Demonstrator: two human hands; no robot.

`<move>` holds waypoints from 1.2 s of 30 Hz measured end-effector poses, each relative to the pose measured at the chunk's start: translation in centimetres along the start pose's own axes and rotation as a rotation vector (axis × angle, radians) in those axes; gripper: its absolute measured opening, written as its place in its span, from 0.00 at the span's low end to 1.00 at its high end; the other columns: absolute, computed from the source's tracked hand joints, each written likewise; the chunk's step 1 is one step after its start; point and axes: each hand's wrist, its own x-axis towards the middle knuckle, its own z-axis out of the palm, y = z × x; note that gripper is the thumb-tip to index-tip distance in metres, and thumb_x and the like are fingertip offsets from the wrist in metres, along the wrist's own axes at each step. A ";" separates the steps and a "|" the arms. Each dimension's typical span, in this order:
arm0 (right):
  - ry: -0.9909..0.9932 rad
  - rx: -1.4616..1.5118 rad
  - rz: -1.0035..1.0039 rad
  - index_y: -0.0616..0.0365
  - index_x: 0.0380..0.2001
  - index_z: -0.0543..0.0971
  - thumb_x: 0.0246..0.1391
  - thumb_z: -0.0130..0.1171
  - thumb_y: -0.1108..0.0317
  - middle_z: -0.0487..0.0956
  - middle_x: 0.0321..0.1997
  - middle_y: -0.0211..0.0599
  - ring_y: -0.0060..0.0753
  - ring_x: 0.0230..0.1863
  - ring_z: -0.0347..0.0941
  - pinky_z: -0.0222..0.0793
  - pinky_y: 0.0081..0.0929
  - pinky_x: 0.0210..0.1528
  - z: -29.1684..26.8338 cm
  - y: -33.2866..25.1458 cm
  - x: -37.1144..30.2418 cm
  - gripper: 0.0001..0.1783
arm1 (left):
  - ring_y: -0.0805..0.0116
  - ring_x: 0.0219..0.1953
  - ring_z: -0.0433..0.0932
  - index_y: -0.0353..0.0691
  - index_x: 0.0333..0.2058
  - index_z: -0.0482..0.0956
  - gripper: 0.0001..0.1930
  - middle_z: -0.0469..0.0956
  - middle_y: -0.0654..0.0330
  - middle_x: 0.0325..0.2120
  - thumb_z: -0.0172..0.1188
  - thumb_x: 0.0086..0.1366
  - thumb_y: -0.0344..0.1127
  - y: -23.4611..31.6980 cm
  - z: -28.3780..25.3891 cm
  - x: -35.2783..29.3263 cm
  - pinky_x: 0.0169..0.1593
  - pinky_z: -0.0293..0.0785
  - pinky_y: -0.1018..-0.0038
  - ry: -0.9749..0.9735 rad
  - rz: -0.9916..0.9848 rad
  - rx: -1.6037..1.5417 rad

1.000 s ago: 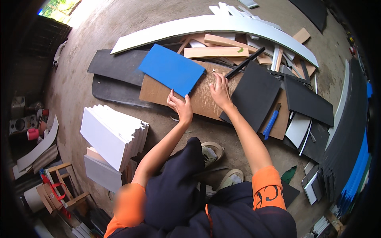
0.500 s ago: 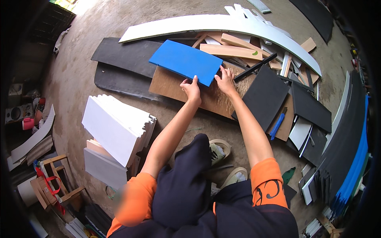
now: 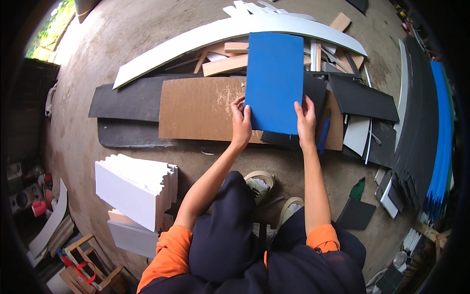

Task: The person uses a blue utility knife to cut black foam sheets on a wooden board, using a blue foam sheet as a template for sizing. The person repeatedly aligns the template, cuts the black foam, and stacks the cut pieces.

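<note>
A flat blue rectangular foam sheet (image 3: 274, 81) is held up lengthwise in front of me. My left hand (image 3: 241, 120) grips its lower left edge, thumb on the face and fingers behind. At the lower right edge my right hand (image 3: 306, 119) holds it the same way. Behind and below the sheet lies a brown board (image 3: 200, 108) with a scuffed, pale-flecked surface. Close to my right hand, a blue-handled cutter (image 3: 323, 132) rests on the pile, partly in shadow. A dark sheet (image 3: 315, 88) shows behind the blue one.
A stack of white sheets (image 3: 128, 188) stands at the left on the concrete floor. A long curved white strip (image 3: 181, 45) arches behind tan and white offcuts (image 3: 225, 64). Black pieces (image 3: 364, 100) lie at the right, near long black and blue sheets (image 3: 443, 142). A wooden stool (image 3: 95, 264) is lower left.
The blue sheet has been raised off the brown board, turned upright and carried right, with both hands still on it. The view has shifted to the right.
</note>
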 end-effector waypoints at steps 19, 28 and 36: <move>0.276 -0.703 0.058 0.68 0.50 0.64 0.46 0.59 0.67 0.62 0.47 0.47 0.44 0.47 0.58 0.59 0.35 0.50 -3.5 5.2 -4.4 0.29 | 0.56 0.43 0.66 0.34 0.51 0.66 0.21 0.66 0.50 0.40 0.54 0.57 0.30 -3.7 4.2 -0.8 0.48 0.63 0.67 -0.287 0.111 0.778; 0.186 -0.666 0.186 0.67 0.46 0.69 0.44 0.58 0.72 0.69 0.43 0.45 0.43 0.45 0.66 0.63 0.34 0.50 -6.4 3.7 -3.8 0.23 | 0.60 0.36 0.74 0.35 0.49 0.68 0.23 0.68 0.51 0.40 0.58 0.52 0.26 -2.0 3.4 -0.5 0.37 0.74 0.72 -0.469 0.099 0.745; 0.203 -0.866 0.050 0.62 0.45 0.72 0.40 0.63 0.71 0.71 0.44 0.42 0.39 0.38 0.71 0.67 0.31 0.43 -7.7 4.1 -4.1 0.24 | 0.56 0.40 0.73 0.35 0.50 0.67 0.25 0.67 0.50 0.43 0.58 0.50 0.26 -1.1 2.6 -0.6 0.41 0.71 0.67 -0.643 0.126 0.766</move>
